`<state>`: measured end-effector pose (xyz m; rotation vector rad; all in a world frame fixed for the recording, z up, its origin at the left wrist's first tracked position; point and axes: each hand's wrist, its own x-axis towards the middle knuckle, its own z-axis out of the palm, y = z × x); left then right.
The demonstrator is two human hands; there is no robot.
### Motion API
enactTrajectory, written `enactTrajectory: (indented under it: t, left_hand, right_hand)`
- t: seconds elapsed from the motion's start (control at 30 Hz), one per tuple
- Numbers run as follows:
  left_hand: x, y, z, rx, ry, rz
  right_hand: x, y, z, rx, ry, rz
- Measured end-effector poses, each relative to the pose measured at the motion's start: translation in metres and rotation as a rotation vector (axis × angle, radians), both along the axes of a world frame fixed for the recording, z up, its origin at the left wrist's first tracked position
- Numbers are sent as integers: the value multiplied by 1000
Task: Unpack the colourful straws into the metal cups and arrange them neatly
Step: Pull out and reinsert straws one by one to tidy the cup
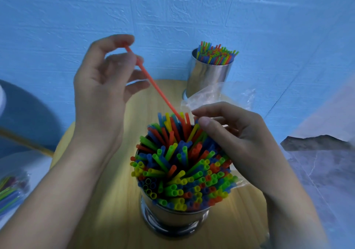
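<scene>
A metal cup (172,220) stands near the front of the round wooden table (119,200), packed with colourful straws (182,168). My left hand (99,95) pinches the top end of one orange straw (153,83), whose lower end dips among the straws in that cup. My right hand (236,133) rests against the right side of the bundle, fingers loosely bent around the straws. A second metal cup (207,77) full of straws (217,53) stands at the table's far edge by the wall.
A crumpled clear plastic bag (221,97) lies between the two cups. At the lower left, another bag with straws (11,193) lies on a pale surface. A blue textured wall (192,8) rises right behind the table.
</scene>
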<state>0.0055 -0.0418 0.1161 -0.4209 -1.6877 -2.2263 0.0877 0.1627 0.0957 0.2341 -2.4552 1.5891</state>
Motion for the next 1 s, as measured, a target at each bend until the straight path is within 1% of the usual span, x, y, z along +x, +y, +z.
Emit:
enactTrajectory:
  t: [0.13,0.23,0.3,0.33,0.4,0.47,0.53,0.6,0.67,0.7,0.77,0.83,0.93,1.0]
  left_hand:
    - [-4,-5,-2,176,-89,67]
    - [-4,-5,-7,303,-204,48]
    - [-1,0,-10,333,-274,14]
    - [1,2,-12,316,-302,1]
    - [4,7,-17,213,-349,-29]
    - [7,9,-20,49,-371,-54]
    - [13,8,-18,-133,-327,-84]
    - [15,5,-15,-399,-220,-171]
    - [18,3,-11,-672,-168,-332]
    - [18,3,-10,-754,-185,-407]
    - [17,2,-8,-783,-246,-453]
    - [14,2,-6,-762,-260,-396]
    - [11,-1,-2,-791,-285,-384]
    - [9,-3,-1,-807,-288,-396]
  right_hand:
    - [-2,-1,1,12,10,-5]
    - [-3,-1,2,-14,45,1]
    - [-2,-3,3,-62,100,-9]
    - [-3,-5,4,-104,130,-25]
    - [-3,-6,6,-240,175,-40]
    - [-4,-6,6,-409,200,-19]
    - [-4,-4,7,-489,242,-41]
    - [-4,-1,8,-490,310,-118]
    - [-3,1,12,-451,382,-203]
    - [-2,1,14,-414,414,-239]
    - [-1,2,17,-307,452,-285]
    - [0,0,17,-148,440,-275]
    - [0,-5,15,46,336,-215]
    - [0,-8,13,110,263,-208]
